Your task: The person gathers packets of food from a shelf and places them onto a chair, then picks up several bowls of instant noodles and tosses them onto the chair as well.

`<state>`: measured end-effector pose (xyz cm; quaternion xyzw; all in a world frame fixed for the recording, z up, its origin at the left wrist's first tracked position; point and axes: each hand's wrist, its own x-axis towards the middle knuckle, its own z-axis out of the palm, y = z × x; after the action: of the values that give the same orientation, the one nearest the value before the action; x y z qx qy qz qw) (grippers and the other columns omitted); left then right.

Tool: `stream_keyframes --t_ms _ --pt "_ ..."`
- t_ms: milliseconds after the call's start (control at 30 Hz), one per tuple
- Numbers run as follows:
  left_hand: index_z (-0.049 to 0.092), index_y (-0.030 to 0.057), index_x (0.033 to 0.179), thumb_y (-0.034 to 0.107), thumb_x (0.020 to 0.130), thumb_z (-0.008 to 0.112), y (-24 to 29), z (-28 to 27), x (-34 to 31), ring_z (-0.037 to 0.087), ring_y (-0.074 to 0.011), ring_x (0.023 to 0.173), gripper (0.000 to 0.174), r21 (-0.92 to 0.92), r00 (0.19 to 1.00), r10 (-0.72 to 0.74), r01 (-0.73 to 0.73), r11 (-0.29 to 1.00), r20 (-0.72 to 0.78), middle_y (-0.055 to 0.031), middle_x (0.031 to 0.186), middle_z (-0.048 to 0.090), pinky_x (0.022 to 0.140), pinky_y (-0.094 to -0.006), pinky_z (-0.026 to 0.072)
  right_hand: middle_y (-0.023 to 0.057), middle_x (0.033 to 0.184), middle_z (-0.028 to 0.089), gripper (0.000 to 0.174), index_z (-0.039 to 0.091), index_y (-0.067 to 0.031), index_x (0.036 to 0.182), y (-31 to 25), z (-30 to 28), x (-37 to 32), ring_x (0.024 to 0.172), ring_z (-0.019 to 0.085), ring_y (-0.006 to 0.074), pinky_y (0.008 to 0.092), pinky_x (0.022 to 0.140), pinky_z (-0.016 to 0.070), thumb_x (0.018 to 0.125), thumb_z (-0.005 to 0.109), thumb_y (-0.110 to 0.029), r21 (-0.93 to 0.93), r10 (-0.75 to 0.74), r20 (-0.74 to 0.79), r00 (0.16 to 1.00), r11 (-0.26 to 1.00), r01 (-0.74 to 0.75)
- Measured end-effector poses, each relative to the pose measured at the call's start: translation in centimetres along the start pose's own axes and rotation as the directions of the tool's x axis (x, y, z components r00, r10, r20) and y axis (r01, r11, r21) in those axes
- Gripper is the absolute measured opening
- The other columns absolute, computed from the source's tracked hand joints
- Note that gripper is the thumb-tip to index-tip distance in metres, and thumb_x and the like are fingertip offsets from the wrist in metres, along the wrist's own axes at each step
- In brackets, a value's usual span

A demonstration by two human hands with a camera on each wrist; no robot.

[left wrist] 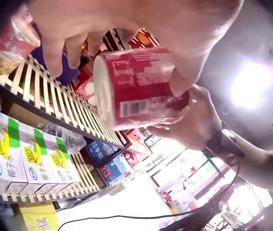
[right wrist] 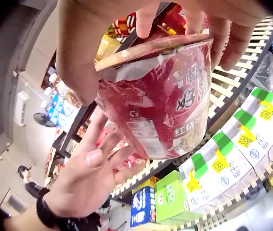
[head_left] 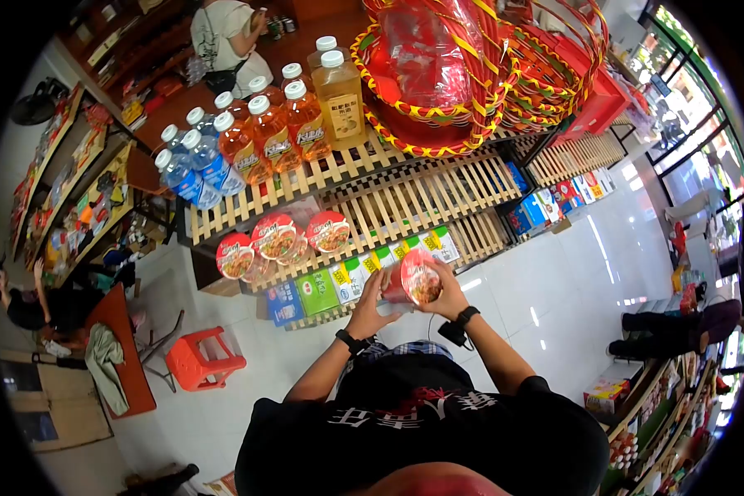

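Note:
A red instant noodle cup [head_left: 420, 279] with a picture lid is held in front of the body, tilted on its side. My right hand [head_left: 447, 296] grips it near the lid end, thumb on one side and fingers across the other in the right wrist view [right wrist: 223, 38]. By the base end is my left hand [head_left: 370, 312], its fingers spread apart and loosely bent. In the right wrist view the left hand [right wrist: 86, 175] stands beside the lower part of the cup [right wrist: 160, 101]. The left thumb [left wrist: 182, 82] overlaps the cup in the left wrist view.
More noodle cups [head_left: 277, 237] stand on the slatted middle shelf [head_left: 422, 201]. Below are coconut drink cartons [right wrist: 223, 163] and a green box [head_left: 317, 291]. Bottles [head_left: 269, 132] and red baskets [head_left: 430, 124] fill the top shelf. A red stool [head_left: 205, 358] stands on the left.

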<state>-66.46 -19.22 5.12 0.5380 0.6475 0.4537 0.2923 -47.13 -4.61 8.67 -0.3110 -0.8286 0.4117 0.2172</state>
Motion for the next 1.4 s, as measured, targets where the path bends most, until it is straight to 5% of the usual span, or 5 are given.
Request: stream_keyframes --t_ms 600,833,1033,1167,1400 --pt "0.023 0.0031 0.145 0.030 0.057 0.086 12.3 8.6 -15.7 0.046 -0.0371 0.123 0.111 0.115 0.871 -0.269 0.343 0.932 -0.412 -0.0226 0.136 0.044 0.103 -0.0394 0.0388 0.0252 0.137 0.038 0.087 0.047 -0.0137 0.132 -1.6 0.2 -7.6 0.126 0.042 0.0388 0.0402 0.104 0.0386 0.054 0.084 -0.028 0.267 -0.331 0.663 0.672 0.942 0.201" --pt "0.020 0.0000 0.145 0.029 0.060 0.084 15.6 8.3 -21.6 0.043 -0.0380 0.125 0.110 0.111 0.789 -0.247 0.368 0.923 -0.562 -0.0249 0.137 0.041 0.105 -0.0391 0.0357 0.0229 0.137 0.039 0.081 0.053 -0.0118 0.128 -5.5 3.2 -10.0 0.127 0.042 0.0350 0.0387 0.104 0.0375 0.054 0.085 -0.021 0.390 -0.509 0.641 0.574 0.861 0.327" --pt "0.032 0.0051 0.144 0.037 0.078 0.074 16.5 7.2 -31.5 0.049 -0.0301 0.120 0.084 -0.176 0.759 -0.409 0.373 0.911 -0.506 -0.0175 0.136 0.047 0.101 -0.0375 0.0391 0.0225 0.137 0.041 0.078 0.056 -0.0130 0.128 -8.2 6.2 -12.1 0.127 0.042 0.0355 0.0384 0.105 0.0349 0.056 0.085 -0.024 0.525 -0.619 0.731 0.287 0.779 0.344" --pt "0.029 0.0045 0.145 0.038 0.065 0.083 17.4 7.8 -38.0 0.048 -0.0295 0.124 0.102 -0.051 0.769 -0.233 0.253 0.966 -0.595 -0.0193 0.136 0.047 0.104 -0.0367 0.0372 0.0207 0.137 0.040 0.081 0.053 -0.0100 0.128 -11.1 10.3 -15.4 0.128 0.042 0.0337 0.0386 0.106 0.0346 0.055 0.085 -0.017 0.589 -0.654 0.750 0.103 0.730 0.347" --pt "0.017 0.0046 0.148 0.036 0.055 0.089 17.3 11.2 -46.1 0.045 -0.0286 0.127 0.122 -0.240 0.479 -0.345 0.267 0.933 -0.807 -0.0195 0.140 0.042 0.105 -0.0351 0.0349 0.0205 0.140 0.037 0.081 0.055 -0.0098 0.126 -18.8 15.5 -22.3 0.127 0.044 0.0326 0.0367 0.103 0.0390 0.052 0.087 -0.018 0.614 -0.633 0.767 -0.103 0.679 0.403"
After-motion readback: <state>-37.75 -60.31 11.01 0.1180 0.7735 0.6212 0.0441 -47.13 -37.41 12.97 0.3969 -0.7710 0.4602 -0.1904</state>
